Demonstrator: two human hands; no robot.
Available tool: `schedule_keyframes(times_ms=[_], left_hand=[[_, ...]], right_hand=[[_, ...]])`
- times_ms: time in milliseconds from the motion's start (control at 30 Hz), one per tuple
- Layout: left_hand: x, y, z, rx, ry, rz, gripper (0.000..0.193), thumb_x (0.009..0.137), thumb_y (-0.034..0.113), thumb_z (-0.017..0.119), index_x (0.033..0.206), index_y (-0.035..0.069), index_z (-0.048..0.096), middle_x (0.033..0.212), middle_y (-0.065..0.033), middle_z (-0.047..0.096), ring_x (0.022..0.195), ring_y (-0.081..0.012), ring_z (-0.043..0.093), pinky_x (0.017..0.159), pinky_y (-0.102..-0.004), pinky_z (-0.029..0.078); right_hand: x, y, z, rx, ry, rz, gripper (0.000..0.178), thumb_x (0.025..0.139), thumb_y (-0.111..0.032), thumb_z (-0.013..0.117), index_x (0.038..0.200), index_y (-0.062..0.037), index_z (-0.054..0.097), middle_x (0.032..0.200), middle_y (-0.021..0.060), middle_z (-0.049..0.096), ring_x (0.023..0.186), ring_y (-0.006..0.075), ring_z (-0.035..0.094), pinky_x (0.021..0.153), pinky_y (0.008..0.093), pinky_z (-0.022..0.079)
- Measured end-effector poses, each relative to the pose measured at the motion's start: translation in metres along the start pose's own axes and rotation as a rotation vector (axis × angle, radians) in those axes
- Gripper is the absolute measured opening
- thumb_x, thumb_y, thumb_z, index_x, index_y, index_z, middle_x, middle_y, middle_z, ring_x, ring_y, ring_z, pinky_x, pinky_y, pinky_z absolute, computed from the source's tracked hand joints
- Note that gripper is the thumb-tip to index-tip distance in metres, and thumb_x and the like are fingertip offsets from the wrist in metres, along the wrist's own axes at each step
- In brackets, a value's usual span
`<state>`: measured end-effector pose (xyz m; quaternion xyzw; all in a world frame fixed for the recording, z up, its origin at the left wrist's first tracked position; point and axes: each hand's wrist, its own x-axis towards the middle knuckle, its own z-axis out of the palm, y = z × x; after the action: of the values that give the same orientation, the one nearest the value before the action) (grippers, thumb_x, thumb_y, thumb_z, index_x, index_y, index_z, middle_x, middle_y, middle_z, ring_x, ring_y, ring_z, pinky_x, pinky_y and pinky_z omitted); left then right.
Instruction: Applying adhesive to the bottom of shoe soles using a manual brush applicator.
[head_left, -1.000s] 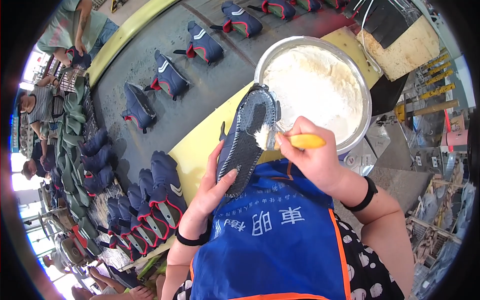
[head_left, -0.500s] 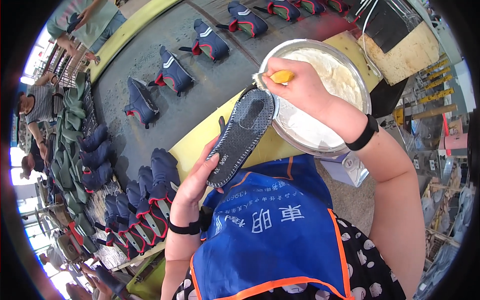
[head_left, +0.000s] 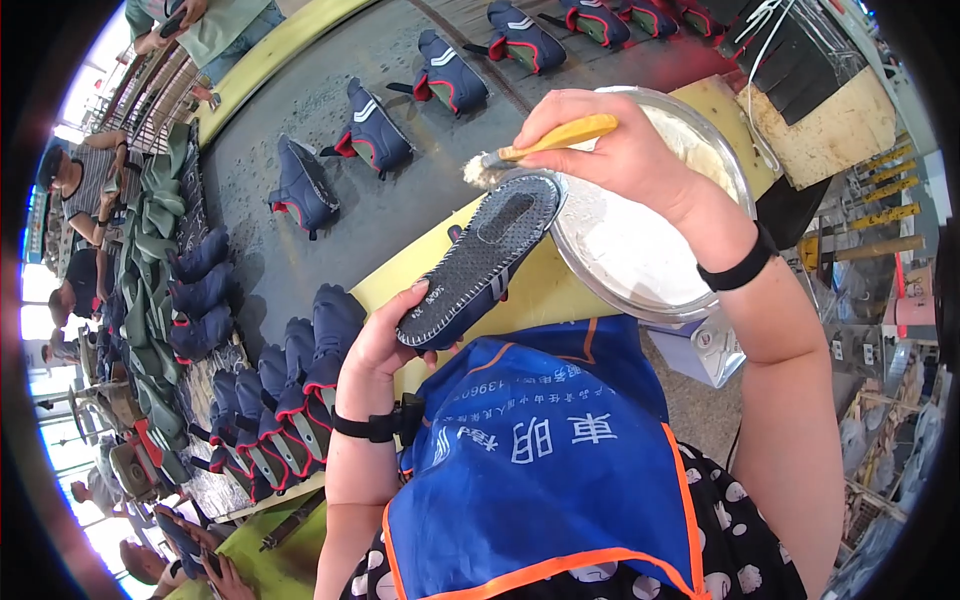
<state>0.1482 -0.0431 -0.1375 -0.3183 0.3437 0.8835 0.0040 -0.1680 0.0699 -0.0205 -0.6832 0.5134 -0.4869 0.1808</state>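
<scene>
My left hand [head_left: 388,325] grips a dark shoe upper [head_left: 478,258] by its near end, with the black stitched sole side facing up. White thread runs all around its edge. In my right hand [head_left: 610,150] is a brush [head_left: 560,135] with a yellow handle, its bristles coated in white paste. Those bristles are just off the far end of the shoe upper, at its left side. Beneath my right forearm stands a round metal basin [head_left: 748,190] of white paste [head_left: 640,250].
Several navy uppers with red trim [head_left: 378,130] stand in a row on the dark conveyor belt [head_left: 250,150]. More uppers [head_left: 325,340] are packed at the left, beside green soles [head_left: 150,290]. A yellow board edge [head_left: 400,265] runs under the basin. Other people [head_left: 85,190] work at the far left.
The brush has moved left off the sole's tip, and its handle now shows at full length. The shoe upper has tilted, showing more of its side. Uppers on the belt appear shifted right.
</scene>
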Motion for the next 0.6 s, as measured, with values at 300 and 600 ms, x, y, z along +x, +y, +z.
schedule_keyframes(times_ms=[300, 600], left_hand=[[-0.002, 0.001, -0.004, 0.048, -0.029, 0.030, 0.053, 0.102, 0.038, 0.047, 0.132, -0.005, 0.054, 0.094, -0.0267, 0.072, 0.074, -0.0332, 0.075, 0.044, -0.0334, 0.058], [-0.017, -0.012, 0.024, 0.397, -0.057, 0.243, 0.073, 0.101, 0.034, 0.054, 0.160, 0.003, 0.024, 0.141, -0.0140, 0.056, 0.112, -0.0194, 0.065, 0.083, -0.0303, 0.055]], right_hand=[[-0.006, 0.015, 0.003, -0.151, -0.073, 0.180, 0.015, 0.083, -0.005, 0.079, 0.096, -0.0028, 0.074, 0.092, 0.0080, 0.072, 0.087, 0.0195, 0.068, 0.078, 0.0305, 0.051], [-0.034, -0.003, 0.007, -0.503, 0.154, 0.306, 0.024, 0.089, -0.025, 0.068, 0.088, -0.0070, 0.053, 0.071, 0.0146, 0.063, 0.068, 0.0386, 0.062, 0.061, 0.0455, 0.048]])
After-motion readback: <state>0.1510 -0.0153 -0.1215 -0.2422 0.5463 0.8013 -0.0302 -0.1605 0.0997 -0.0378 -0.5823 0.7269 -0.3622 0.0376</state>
